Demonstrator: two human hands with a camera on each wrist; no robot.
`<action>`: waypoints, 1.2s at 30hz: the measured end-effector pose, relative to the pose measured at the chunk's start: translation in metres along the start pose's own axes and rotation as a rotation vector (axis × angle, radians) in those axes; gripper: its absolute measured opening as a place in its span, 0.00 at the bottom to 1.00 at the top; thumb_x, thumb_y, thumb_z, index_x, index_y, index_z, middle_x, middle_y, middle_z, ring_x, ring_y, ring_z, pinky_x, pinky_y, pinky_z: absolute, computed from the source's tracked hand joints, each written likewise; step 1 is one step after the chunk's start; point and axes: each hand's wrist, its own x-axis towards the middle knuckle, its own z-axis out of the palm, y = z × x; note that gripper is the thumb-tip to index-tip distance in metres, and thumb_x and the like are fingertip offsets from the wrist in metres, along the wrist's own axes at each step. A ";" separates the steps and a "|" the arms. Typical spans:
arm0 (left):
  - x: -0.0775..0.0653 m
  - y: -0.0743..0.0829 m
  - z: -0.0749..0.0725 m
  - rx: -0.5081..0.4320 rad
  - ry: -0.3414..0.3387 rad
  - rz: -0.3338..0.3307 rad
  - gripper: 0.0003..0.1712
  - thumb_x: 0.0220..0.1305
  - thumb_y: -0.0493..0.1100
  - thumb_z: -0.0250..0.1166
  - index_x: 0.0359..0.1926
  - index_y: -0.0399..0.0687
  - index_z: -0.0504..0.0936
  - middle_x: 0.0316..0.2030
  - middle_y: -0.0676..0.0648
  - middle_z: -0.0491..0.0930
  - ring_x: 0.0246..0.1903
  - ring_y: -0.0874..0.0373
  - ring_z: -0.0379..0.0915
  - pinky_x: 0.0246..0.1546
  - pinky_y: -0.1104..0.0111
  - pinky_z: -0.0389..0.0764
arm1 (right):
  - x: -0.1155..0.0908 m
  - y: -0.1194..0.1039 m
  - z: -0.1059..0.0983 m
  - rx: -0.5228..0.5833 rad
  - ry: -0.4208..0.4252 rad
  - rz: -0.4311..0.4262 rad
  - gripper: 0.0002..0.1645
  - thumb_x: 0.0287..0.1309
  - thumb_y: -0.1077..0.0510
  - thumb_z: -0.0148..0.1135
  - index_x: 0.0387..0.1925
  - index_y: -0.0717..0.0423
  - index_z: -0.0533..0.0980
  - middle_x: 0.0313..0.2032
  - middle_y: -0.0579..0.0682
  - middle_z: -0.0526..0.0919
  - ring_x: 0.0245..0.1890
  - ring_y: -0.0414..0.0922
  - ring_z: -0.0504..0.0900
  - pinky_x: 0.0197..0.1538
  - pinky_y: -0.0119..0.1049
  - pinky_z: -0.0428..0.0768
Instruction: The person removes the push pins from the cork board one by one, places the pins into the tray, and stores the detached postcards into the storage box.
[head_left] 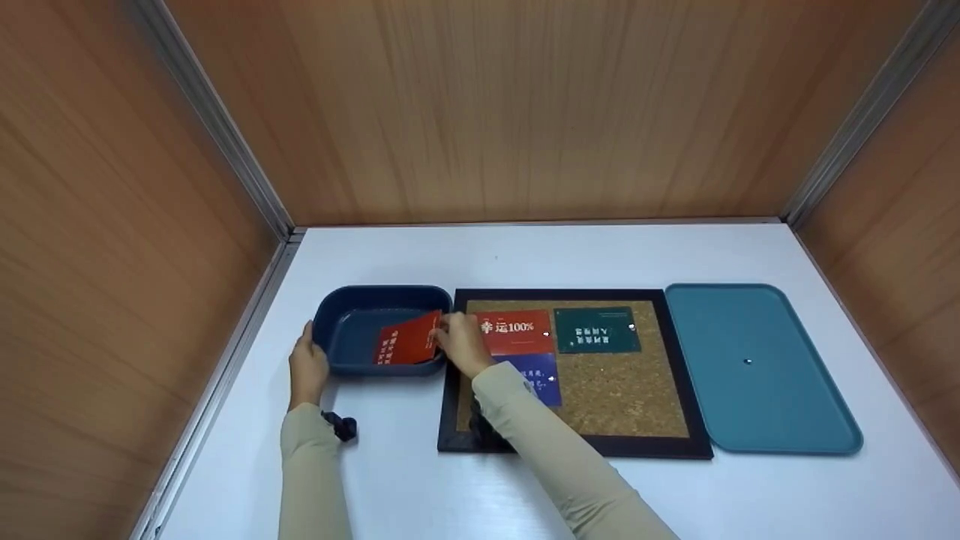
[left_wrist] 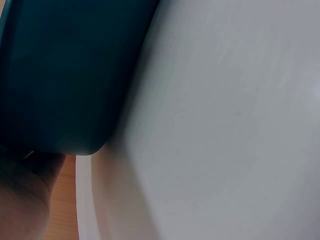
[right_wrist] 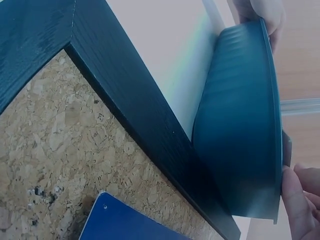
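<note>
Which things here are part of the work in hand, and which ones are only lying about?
In the work:
- right hand, pinching the red card over the dark blue bin
- left hand, resting on the bin's left wall
- cork board with three cards pinned on it

Lying about:
- teal tray, with one pin on it
- white table

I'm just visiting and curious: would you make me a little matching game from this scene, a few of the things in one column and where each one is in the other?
Things:
1. red card
2. green card
3. teal tray
4. left hand

Places:
A. right of the cork board
B. pinned on the cork board
C. on the outer left wall of the dark blue bin
D. over the dark blue bin, held by the right hand

Pairs: 1-D, 2-B, 3-A, 4-C
</note>
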 end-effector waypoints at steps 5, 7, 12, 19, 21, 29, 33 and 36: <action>0.000 0.000 0.000 -0.008 -0.001 0.004 0.29 0.74 0.32 0.33 0.74 0.33 0.47 0.72 0.29 0.50 0.73 0.38 0.44 0.73 0.53 0.51 | 0.000 0.001 0.000 -0.003 -0.005 -0.019 0.08 0.61 0.65 0.62 0.36 0.66 0.84 0.29 0.54 0.87 0.24 0.36 0.79 0.25 0.24 0.74; 0.000 0.000 0.000 -0.009 -0.003 0.005 0.29 0.74 0.32 0.33 0.74 0.33 0.47 0.72 0.29 0.50 0.73 0.38 0.44 0.73 0.53 0.51 | 0.000 0.001 0.000 -0.021 -0.009 -0.027 0.08 0.60 0.64 0.62 0.37 0.66 0.84 0.31 0.55 0.87 0.24 0.37 0.79 0.26 0.26 0.74; 0.000 0.001 0.002 -0.001 -0.006 0.004 0.29 0.73 0.32 0.33 0.74 0.33 0.47 0.72 0.30 0.49 0.73 0.39 0.44 0.73 0.52 0.51 | -0.002 0.001 -0.002 -0.067 -0.030 -0.024 0.14 0.60 0.62 0.63 0.46 0.67 0.82 0.40 0.58 0.87 0.34 0.42 0.85 0.36 0.32 0.83; 0.000 0.002 0.003 0.018 0.004 0.011 0.29 0.73 0.31 0.33 0.73 0.32 0.48 0.71 0.29 0.51 0.72 0.38 0.45 0.73 0.52 0.52 | -0.002 0.001 -0.002 -0.031 -0.038 0.024 0.17 0.60 0.63 0.63 0.49 0.68 0.80 0.43 0.60 0.86 0.37 0.44 0.86 0.38 0.34 0.84; -0.001 0.002 0.002 0.022 0.010 0.013 0.29 0.73 0.31 0.33 0.73 0.32 0.49 0.71 0.29 0.51 0.72 0.38 0.46 0.73 0.52 0.52 | -0.002 0.001 -0.001 -0.017 -0.033 0.035 0.17 0.60 0.63 0.63 0.49 0.69 0.80 0.42 0.60 0.86 0.36 0.43 0.86 0.37 0.33 0.84; -0.001 0.004 0.001 0.008 0.004 0.012 0.29 0.74 0.32 0.33 0.73 0.32 0.49 0.72 0.31 0.49 0.73 0.40 0.44 0.73 0.53 0.51 | -0.005 0.001 -0.005 0.029 -0.051 0.056 0.16 0.62 0.63 0.61 0.49 0.69 0.79 0.41 0.58 0.86 0.37 0.45 0.85 0.39 0.35 0.84; -0.002 0.005 -0.001 0.011 -0.002 0.003 0.29 0.74 0.32 0.33 0.74 0.33 0.49 0.72 0.31 0.50 0.73 0.40 0.44 0.73 0.53 0.51 | -0.005 0.001 -0.006 0.054 -0.071 0.058 0.17 0.64 0.62 0.58 0.50 0.69 0.78 0.43 0.59 0.85 0.41 0.47 0.84 0.43 0.38 0.83; -0.002 0.006 -0.003 0.028 -0.027 -0.007 0.29 0.74 0.32 0.33 0.74 0.34 0.48 0.72 0.31 0.49 0.73 0.39 0.44 0.73 0.52 0.51 | -0.007 0.002 -0.007 0.066 -0.099 0.064 0.18 0.65 0.62 0.56 0.52 0.69 0.77 0.45 0.59 0.84 0.43 0.48 0.83 0.46 0.39 0.83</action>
